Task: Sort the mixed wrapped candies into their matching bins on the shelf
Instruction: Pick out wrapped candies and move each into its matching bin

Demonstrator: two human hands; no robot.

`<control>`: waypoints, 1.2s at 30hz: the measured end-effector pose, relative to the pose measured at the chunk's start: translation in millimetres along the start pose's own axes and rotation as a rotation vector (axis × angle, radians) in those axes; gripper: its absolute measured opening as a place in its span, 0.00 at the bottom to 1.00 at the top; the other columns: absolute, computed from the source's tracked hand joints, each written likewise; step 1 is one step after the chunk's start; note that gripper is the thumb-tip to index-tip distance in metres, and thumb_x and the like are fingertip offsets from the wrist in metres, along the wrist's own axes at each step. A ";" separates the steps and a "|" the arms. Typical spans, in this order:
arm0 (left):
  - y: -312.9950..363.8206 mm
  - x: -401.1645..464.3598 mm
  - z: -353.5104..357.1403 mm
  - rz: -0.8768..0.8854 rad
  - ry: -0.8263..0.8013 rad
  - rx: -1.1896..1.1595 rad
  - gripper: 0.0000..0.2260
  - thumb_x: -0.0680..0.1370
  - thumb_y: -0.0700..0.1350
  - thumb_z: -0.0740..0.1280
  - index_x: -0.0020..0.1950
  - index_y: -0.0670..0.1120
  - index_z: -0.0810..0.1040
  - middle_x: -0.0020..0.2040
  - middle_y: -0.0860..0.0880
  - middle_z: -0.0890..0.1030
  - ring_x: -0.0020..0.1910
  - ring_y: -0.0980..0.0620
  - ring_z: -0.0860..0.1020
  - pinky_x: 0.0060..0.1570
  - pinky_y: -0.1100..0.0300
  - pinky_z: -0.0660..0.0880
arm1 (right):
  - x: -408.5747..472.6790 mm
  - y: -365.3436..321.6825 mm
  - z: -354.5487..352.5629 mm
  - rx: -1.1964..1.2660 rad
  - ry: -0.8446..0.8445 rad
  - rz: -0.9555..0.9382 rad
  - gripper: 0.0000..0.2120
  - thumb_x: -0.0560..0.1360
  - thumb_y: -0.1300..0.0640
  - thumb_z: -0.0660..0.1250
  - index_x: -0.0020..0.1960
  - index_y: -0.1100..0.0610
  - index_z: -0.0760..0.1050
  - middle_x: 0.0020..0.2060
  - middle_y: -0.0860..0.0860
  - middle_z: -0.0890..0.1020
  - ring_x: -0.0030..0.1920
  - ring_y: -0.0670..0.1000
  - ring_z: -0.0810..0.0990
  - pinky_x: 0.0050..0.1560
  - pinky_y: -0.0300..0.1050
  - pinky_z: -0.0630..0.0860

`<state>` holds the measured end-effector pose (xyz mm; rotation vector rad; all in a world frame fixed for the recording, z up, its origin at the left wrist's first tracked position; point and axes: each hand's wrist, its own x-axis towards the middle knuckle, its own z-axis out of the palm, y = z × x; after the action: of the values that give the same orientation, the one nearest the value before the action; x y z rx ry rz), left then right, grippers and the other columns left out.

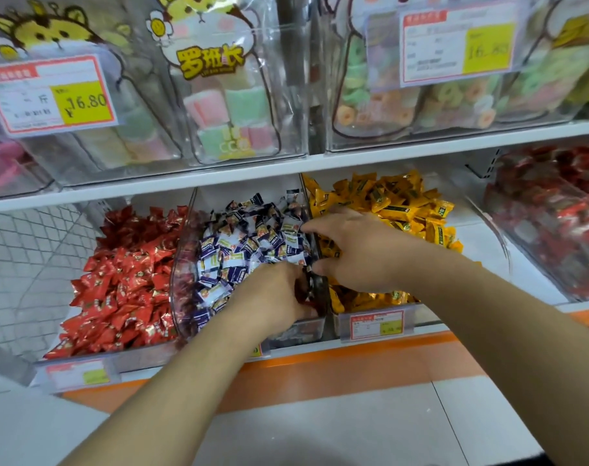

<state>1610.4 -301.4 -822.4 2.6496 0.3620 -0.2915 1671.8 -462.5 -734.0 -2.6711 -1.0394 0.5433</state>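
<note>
- Left hand point(274, 294), centre frame, fingers curled into the purple-white candies point(242, 250) at the middle bin's point(182, 264) right front; what it grips is hidden.
- Right hand point(357, 250) spreads straight fingers over the divider point(315, 237) beside the yellow candies point(404, 210).
- Red candies point(124, 280) fill the left bin.
- Upper shelf point(320, 163) overhangs close above; price tag point(377, 324) at front edge.

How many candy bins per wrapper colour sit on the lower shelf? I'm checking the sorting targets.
Red wrappers: 2, left bin and far-right bin
Blue-and-white wrappers: 1
Yellow wrappers: 1
Total: 4
</note>
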 end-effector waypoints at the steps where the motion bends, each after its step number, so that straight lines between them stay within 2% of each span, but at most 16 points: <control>1: -0.5 0.8 0.8 -0.010 0.000 -0.002 0.14 0.69 0.55 0.80 0.50 0.54 0.82 0.45 0.50 0.83 0.43 0.48 0.83 0.46 0.48 0.83 | -0.1 -0.3 -0.7 -0.001 -0.002 -0.004 0.32 0.83 0.45 0.64 0.83 0.40 0.54 0.83 0.46 0.54 0.82 0.51 0.46 0.80 0.53 0.48; 4: -2.4 1.1 2.5 -0.018 0.011 -0.085 0.11 0.67 0.52 0.82 0.43 0.54 0.83 0.41 0.52 0.84 0.40 0.52 0.83 0.44 0.50 0.83 | -0.6 -0.4 -2.3 0.008 -0.015 0.002 0.32 0.83 0.45 0.64 0.83 0.40 0.53 0.83 0.46 0.53 0.82 0.51 0.45 0.80 0.53 0.48; 7: -4.3 -1.2 3.1 -0.005 0.023 -0.155 0.08 0.68 0.48 0.82 0.41 0.53 0.84 0.37 0.55 0.85 0.37 0.57 0.83 0.39 0.55 0.82 | -1.3 -1.1 -2.4 0.014 -0.019 0.007 0.32 0.84 0.46 0.64 0.83 0.40 0.53 0.83 0.47 0.52 0.82 0.51 0.44 0.80 0.54 0.47; 9: -5.7 -3.6 4.3 0.016 0.050 -0.189 0.07 0.70 0.46 0.81 0.40 0.53 0.84 0.36 0.56 0.84 0.33 0.61 0.81 0.32 0.63 0.77 | -2.3 -1.8 -2.8 0.016 -0.017 0.007 0.32 0.84 0.46 0.64 0.83 0.40 0.53 0.83 0.47 0.52 0.82 0.51 0.44 0.80 0.54 0.47; 11: -7.7 -5.5 5.0 0.020 0.094 -0.259 0.07 0.72 0.44 0.80 0.40 0.52 0.83 0.36 0.56 0.83 0.32 0.62 0.79 0.29 0.68 0.72 | -2.8 -1.8 -2.6 0.015 -0.013 0.006 0.31 0.84 0.46 0.64 0.83 0.40 0.53 0.83 0.47 0.52 0.82 0.51 0.44 0.80 0.54 0.47; 13: -10.6 -7.6 2.3 0.015 0.156 -0.373 0.07 0.73 0.44 0.80 0.41 0.53 0.83 0.36 0.56 0.83 0.33 0.61 0.79 0.35 0.65 0.74 | -2.7 -1.7 -1.9 0.015 -0.011 0.005 0.31 0.84 0.46 0.64 0.82 0.40 0.54 0.83 0.47 0.52 0.82 0.51 0.44 0.80 0.54 0.47; 16: -16.3 -7.8 -7.2 0.037 0.241 -0.574 0.09 0.71 0.42 0.81 0.42 0.53 0.84 0.40 0.50 0.84 0.41 0.50 0.83 0.49 0.52 0.83 | -2.8 -2.0 -1.6 0.009 -0.005 0.001 0.32 0.83 0.45 0.64 0.82 0.39 0.53 0.83 0.46 0.54 0.82 0.51 0.45 0.80 0.54 0.47; 18: -20.4 -9.9 -15.1 0.031 0.293 -0.662 0.09 0.71 0.40 0.81 0.44 0.52 0.85 0.43 0.46 0.85 0.44 0.44 0.83 0.52 0.48 0.83 | -3.2 -2.6 -2.2 0.003 -0.006 0.003 0.32 0.83 0.45 0.64 0.82 0.39 0.53 0.83 0.46 0.54 0.82 0.52 0.45 0.80 0.54 0.47; 20: -24.6 -13.2 -22.7 0.016 0.334 -0.709 0.09 0.72 0.39 0.81 0.46 0.50 0.85 0.46 0.44 0.84 0.43 0.47 0.83 0.50 0.53 0.83 | -3.2 -3.1 -2.3 0.007 -0.007 0.003 0.32 0.83 0.45 0.64 0.82 0.39 0.53 0.83 0.46 0.53 0.82 0.51 0.45 0.80 0.53 0.47; 22: -27.2 -19.8 -31.6 0.004 0.359 -0.733 0.08 0.73 0.40 0.80 0.48 0.49 0.85 0.47 0.45 0.85 0.43 0.49 0.84 0.47 0.62 0.81 | -3.1 -2.8 -1.6 0.009 0.000 -0.008 0.32 0.83 0.45 0.64 0.82 0.38 0.53 0.83 0.46 0.54 0.82 0.51 0.45 0.80 0.54 0.48; 24: -28.0 -28.6 -41.0 0.001 0.381 -0.754 0.09 0.73 0.40 0.80 0.50 0.50 0.85 0.46 0.48 0.86 0.44 0.51 0.85 0.45 0.66 0.80 | -3.4 -2.2 -1.2 0.013 0.001 -0.017 0.32 0.83 0.45 0.64 0.82 0.39 0.53 0.83 0.46 0.54 0.82 0.51 0.45 0.80 0.55 0.47; 27: -36.1 -40.3 -59.3 -0.003 0.450 -0.765 0.09 0.73 0.41 0.80 0.50 0.50 0.85 0.46 0.49 0.87 0.45 0.52 0.85 0.47 0.64 0.81 | -4.0 -3.0 -1.6 0.018 0.001 -0.017 0.31 0.84 0.46 0.64 0.82 0.39 0.54 0.83 0.46 0.53 0.82 0.51 0.44 0.80 0.55 0.46; 30: -55.0 -50.2 -85.2 -0.012 0.586 -0.795 0.09 0.72 0.39 0.80 0.49 0.49 0.85 0.44 0.49 0.87 0.45 0.53 0.86 0.49 0.61 0.81 | -3.6 -5.4 -1.7 0.020 -0.002 -0.008 0.31 0.84 0.46 0.64 0.82 0.39 0.54 0.83 0.46 0.53 0.83 0.52 0.44 0.80 0.56 0.47; 33: -82.0 -58.4 -107.4 -0.032 0.737 -0.734 0.08 0.74 0.37 0.78 0.48 0.47 0.85 0.42 0.50 0.87 0.41 0.58 0.84 0.45 0.65 0.81 | -2.9 -5.8 -0.1 0.023 0.000 -0.002 0.31 0.83 0.46 0.64 0.82 0.38 0.55 0.83 0.46 0.54 0.83 0.52 0.46 0.80 0.56 0.48; 34: -93.6 -59.2 -110.9 -0.068 0.773 -0.679 0.07 0.74 0.38 0.78 0.48 0.48 0.85 0.43 0.51 0.87 0.40 0.59 0.84 0.46 0.65 0.81 | -2.5 -5.6 0.5 0.029 0.005 -0.003 0.31 0.83 0.46 0.65 0.81 0.38 0.55 0.82 0.46 0.55 0.82 0.53 0.47 0.80 0.56 0.50; 36: -112.4 -59.5 -113.1 -0.140 0.792 -0.542 0.05 0.75 0.42 0.78 0.49 0.49 0.85 0.44 0.55 0.87 0.44 0.59 0.85 0.55 0.57 0.82 | -1.6 -4.8 1.2 0.049 0.011 0.002 0.31 0.82 0.45 0.66 0.81 0.36 0.56 0.81 0.46 0.58 0.82 0.54 0.51 0.79 0.57 0.53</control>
<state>1537.0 -164.6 -752.8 2.0890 0.7458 0.7399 1667.3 -460.1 -733.0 -2.6300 -1.0070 0.5471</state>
